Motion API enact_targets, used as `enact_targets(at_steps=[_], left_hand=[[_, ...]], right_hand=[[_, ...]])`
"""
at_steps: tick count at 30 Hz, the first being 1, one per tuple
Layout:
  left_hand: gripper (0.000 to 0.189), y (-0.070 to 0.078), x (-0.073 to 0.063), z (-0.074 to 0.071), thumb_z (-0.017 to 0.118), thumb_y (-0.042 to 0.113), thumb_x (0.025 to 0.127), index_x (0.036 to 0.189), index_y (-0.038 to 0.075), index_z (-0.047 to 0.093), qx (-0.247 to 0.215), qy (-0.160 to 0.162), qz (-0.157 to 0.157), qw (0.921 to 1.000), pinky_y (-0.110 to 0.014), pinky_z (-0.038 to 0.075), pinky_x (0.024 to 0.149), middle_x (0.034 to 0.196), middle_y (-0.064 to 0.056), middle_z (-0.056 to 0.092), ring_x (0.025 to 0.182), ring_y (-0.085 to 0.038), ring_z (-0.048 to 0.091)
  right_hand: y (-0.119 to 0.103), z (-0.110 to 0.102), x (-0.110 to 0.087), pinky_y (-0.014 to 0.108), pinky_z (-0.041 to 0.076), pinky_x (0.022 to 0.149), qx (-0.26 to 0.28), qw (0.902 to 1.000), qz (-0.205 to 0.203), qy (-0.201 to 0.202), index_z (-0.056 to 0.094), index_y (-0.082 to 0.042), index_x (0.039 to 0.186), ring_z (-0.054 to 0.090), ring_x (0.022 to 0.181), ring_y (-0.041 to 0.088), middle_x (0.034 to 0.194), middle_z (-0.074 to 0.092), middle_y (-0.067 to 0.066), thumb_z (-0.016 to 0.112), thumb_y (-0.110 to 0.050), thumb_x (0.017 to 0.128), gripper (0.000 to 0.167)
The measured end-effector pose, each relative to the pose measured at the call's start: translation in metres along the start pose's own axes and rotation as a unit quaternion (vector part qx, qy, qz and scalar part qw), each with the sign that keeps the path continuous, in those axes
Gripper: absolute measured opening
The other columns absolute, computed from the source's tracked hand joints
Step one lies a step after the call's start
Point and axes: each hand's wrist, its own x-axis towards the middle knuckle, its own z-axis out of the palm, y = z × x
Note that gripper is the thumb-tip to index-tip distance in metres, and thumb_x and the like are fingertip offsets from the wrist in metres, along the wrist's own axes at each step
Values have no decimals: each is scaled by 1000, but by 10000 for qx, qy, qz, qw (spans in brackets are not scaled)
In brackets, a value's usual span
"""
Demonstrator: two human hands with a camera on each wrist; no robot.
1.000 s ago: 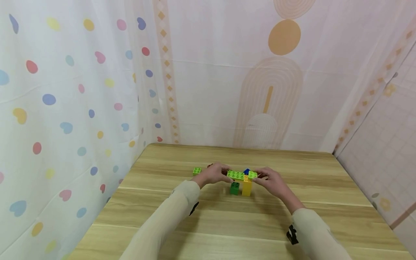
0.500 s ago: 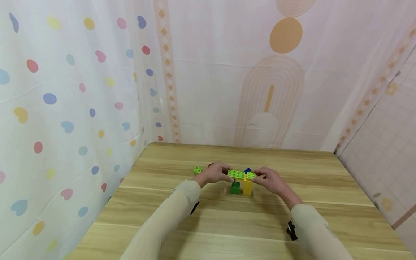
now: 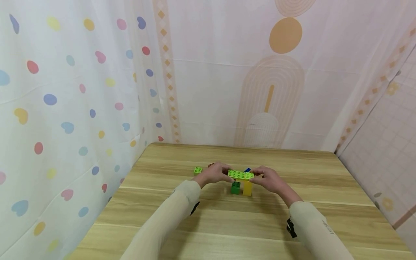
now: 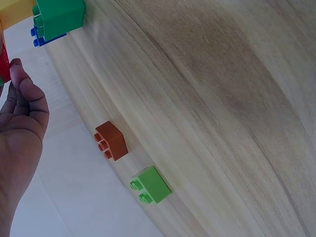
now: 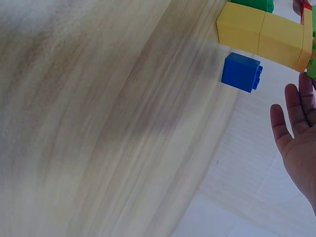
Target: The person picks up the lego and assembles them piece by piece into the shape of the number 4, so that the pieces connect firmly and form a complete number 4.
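A yellow brick tower (image 3: 247, 188) stands upright on the table. From its top a long light green brick (image 3: 236, 174) reaches left. My left hand (image 3: 214, 173) grips this brick's left end, thumb in front and fingers behind. In the left wrist view, its fingertips are at a red piece (image 4: 5, 64). With thumb and fingers, my right hand (image 3: 268, 179) pinches a small light green brick (image 3: 249, 176) on the tower top, beside the long one's end. Other right-hand fingers extend loosely in the right wrist view.
A dark green brick (image 3: 235, 187) stands left of the tower, and a blue brick (image 5: 240, 72) sits behind it. Farther left are a red-brown brick (image 4: 111, 141) and another light green brick (image 3: 198, 170). A curtain hangs behind the wooden table (image 3: 227, 224).
My right hand has moved slightly left with the small light green brick, which now lines up with the long brick and covers the yellow studs. My left hand has stayed put.
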Motion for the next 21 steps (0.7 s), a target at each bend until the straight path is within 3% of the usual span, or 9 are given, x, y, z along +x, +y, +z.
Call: enact_targets(at_steps=[15,21], left_hand=[[36,2,-1,0,78,24,88,123,16,70,-47,-20,-56,10000,-30,47,76,94,4,67,83,-12,57],[35,1,-1,1,78,25,88,122,19,71,7,-16,-52,10000,-30,47,78,94,6,68,84,-11,59]], right_hand=[[1,-4,3,45,49,83,-250,9995,9,-212,69,-3,123,58,100,24,111,65,7,71,-26,93,38],[3,0,3,49,49,87,-102,9998,130,-147,67,-2,125,58,108,33,118,65,12,70,-26,94,40]])
